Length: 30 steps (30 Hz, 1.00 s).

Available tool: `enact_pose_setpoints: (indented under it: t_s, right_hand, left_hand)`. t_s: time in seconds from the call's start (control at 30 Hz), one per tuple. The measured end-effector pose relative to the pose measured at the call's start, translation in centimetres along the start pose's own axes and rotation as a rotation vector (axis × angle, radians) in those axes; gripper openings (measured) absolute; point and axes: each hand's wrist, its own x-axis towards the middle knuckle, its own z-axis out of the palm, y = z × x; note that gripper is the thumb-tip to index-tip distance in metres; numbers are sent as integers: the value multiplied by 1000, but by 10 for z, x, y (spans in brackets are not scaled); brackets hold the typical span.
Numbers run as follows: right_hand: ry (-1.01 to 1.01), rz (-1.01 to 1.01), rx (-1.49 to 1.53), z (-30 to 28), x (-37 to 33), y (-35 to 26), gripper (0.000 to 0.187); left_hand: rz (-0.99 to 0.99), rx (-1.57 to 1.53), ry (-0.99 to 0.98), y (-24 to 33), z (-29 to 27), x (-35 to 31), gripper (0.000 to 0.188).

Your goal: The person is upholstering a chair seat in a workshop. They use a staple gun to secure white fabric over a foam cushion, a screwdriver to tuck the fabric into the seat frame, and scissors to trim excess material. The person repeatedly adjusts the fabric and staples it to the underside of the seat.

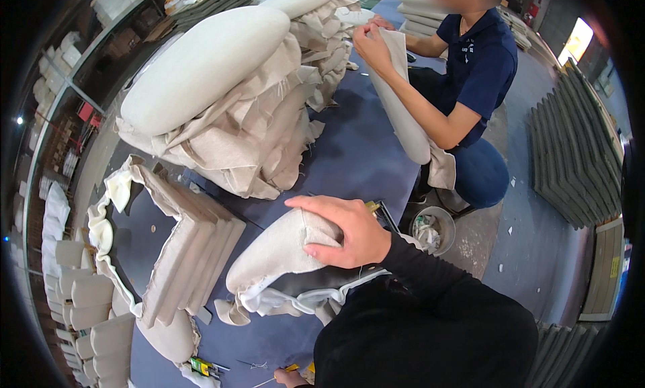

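Note:
My right hand (356, 232) grips the upper edge of a beige fabric-covered panel (269, 250), with its thumb and fingers over the cloth. The panel's underside is dark, with white ruffled lining (295, 300) along its border. Down at the lower edge, my left hand (290, 377) is closed around a yellow-handled tool (291, 368); a thin shaft sticks out to its left. Much of that hand is hidden by my black-sleeved body. Behind my right wrist, a yellow and dark tool (373, 206) is partly covered.
Stacked beige panels (195, 253) stand left on the blue-grey table (349, 153). Behind them rises a big pile of padded covers (208, 72). A small green-yellow pack (201, 366) lies near the front. A co-worker (470, 72) sits opposite holding a fabric piece (400, 106). A waste bin (433, 230) stands on the floor.

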Motion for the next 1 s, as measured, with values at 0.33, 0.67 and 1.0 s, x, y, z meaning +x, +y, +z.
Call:
enact_pose_setpoints:
  t_s: [0.33,0.67,1.0]
  right_hand:
    - [-252,-148,180,28,17,-13,74]
    - [-231,-215,127,42,33,0,76]
    - [-250,-292,134,62,40,-8,75]
  left_hand:
    - [-506,-1027,254,-2,15,58,21]
    - [-495,-822,328,-33,-7,92,36]
    - [597,-917,108,356,-185,22,31]
